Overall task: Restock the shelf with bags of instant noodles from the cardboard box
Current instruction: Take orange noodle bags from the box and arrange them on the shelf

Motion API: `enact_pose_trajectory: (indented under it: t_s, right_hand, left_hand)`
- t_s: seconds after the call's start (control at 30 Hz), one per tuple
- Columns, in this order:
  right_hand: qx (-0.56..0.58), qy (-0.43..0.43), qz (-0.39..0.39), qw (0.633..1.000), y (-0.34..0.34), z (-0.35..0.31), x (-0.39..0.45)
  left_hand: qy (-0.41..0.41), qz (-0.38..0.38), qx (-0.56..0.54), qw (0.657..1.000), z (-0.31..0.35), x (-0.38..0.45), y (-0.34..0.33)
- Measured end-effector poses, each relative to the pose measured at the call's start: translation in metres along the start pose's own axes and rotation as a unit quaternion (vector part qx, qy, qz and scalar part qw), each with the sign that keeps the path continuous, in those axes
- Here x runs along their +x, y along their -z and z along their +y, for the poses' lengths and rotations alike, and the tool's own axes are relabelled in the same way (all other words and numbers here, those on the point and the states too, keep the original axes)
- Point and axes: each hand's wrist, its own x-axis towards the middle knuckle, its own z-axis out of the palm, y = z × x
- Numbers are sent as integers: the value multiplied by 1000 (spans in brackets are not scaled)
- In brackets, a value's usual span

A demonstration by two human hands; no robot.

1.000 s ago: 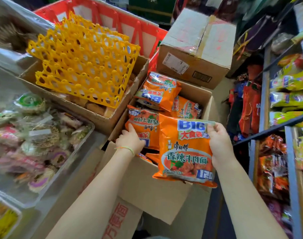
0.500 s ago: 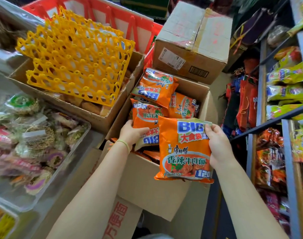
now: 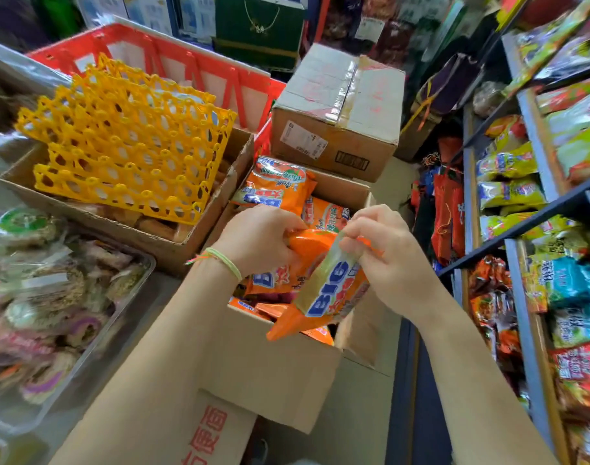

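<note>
An open cardboard box (image 3: pixel 273 370) sits low in the middle and holds several orange noodle bags (image 3: pixel 277 189). My left hand (image 3: pixel 256 239) grips one orange bag (image 3: pixel 273 276) lifted above the box. My right hand (image 3: pixel 387 260) pinches the top edge of a second orange bag (image 3: pixel 327 290), which hangs tilted with its "BIG" print sideways. The two held bags overlap between my hands. The shelf (image 3: pixel 535 223) with stocked noodle bags runs down the right side.
A yellow egg tray (image 3: pixel 125 142) lies on a cardboard box at left, with a red crate (image 3: pixel 193 65) behind. A sealed carton (image 3: pixel 340 109) stands beyond the open box. A clear tub of wrapped snacks (image 3: pixel 52 297) is at the lower left.
My left hand has lifted an orange bag out of the box. My right hand has brought its bag in toward the left hand and turned it sideways. Both hands now meet over the box.
</note>
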Motion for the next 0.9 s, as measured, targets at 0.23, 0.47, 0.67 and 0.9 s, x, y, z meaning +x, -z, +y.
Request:
enact_pose_trajectory:
  t_s: [0.23,0.47,0.67,0.9]
  right_hand:
    - [-133,63,-81,986,18,-12,-27]
    - [-112,52,-36,992,44,-8,-55]
    - [-79,58,56,994,65,0,-69]
    - [53,-23,144,988,92,8,-97]
  left_hand:
    - [-117,-2,80,990,64,-4,39]
    - [-182,12,27,983,110,-8,41]
    - [-187,97,-174,962,114,-7,28]
    - [8,89,-413,906,98,-7,7]
